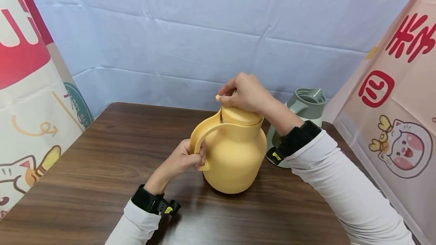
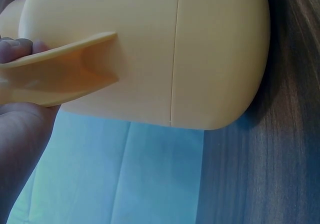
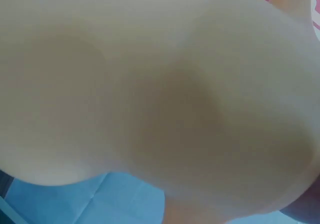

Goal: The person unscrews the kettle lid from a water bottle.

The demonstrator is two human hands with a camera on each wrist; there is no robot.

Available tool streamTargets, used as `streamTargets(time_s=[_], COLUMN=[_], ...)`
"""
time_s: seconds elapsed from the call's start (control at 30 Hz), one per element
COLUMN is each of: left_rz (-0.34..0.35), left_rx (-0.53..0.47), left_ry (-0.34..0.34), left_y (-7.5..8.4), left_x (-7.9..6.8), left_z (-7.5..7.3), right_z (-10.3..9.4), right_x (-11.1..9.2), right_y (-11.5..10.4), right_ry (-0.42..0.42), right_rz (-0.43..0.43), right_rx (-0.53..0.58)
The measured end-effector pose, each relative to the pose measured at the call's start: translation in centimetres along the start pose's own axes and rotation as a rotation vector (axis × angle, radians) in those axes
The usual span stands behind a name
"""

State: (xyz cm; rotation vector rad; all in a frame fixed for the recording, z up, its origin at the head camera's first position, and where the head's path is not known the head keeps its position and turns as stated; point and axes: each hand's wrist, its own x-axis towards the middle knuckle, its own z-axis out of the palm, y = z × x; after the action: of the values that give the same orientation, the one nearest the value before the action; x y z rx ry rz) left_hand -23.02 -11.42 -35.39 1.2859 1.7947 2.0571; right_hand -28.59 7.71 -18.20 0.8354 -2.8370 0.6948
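Observation:
A yellow thermos jug stands upright on the wooden table. My left hand grips its handle, with the fingers wrapped around it. In the left wrist view the handle passes between thumb and fingers, beside the jug's lower body. Over the jug's top, my right hand pinches the lid near a small yellow tab; the far fingers are hidden. Blurred yellow jug body fills most of the right wrist view.
A green and white jug stands behind my right forearm, partly hidden by it. The brown table meets a pale blue cloth backdrop. Printed curtains hang at both sides.

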Motion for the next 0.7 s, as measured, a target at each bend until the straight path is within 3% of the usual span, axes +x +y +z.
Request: streamTargets(time_s=[0.37, 0.53, 0.7], left_rz=[-0.009, -0.012, -0.013], left_rx=[-0.009, -0.008, -0.004], left_ry=[0.018, 0.021, 0.021], left_y=[0.1, 0.0, 0.0], left_x=[-0.1, 0.0, 0.2], left_z=[0.0, 0.0, 0.1], right_z=[0.6, 0.9, 1.1], right_x=[-1.0, -2.1, -3.2], right_y=[-0.2, -0.4, 0.0], right_ry=[-0.033, 0.017, 0.09], right_rz=[-0.361, -0.504, -0.594], right_rx=[-0.058, -0.062, -0.048])
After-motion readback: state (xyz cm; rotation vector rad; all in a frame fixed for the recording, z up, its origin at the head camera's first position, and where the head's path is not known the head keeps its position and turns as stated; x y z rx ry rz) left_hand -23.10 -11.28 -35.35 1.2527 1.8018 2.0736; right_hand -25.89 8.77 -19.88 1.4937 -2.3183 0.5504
